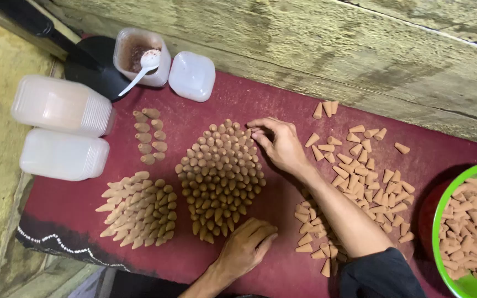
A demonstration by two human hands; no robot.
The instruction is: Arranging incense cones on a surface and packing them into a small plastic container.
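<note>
Tan clay-coloured cones stand packed in a round cluster (220, 179) mid-tabletop. Your right hand (280, 144) pinches 1 cone at its far-right rim; your left hand (245, 246), fingers relaxed and empty, braces the near edge. Set each upright, tight against neighbours.

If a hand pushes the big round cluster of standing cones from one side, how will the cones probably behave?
The cluster probably leans like dominoes; its edge cones already tilt. Loose cones lying flat suggest they topple easily and roll in arcs. They look light, perhaps crumbly.
</note>
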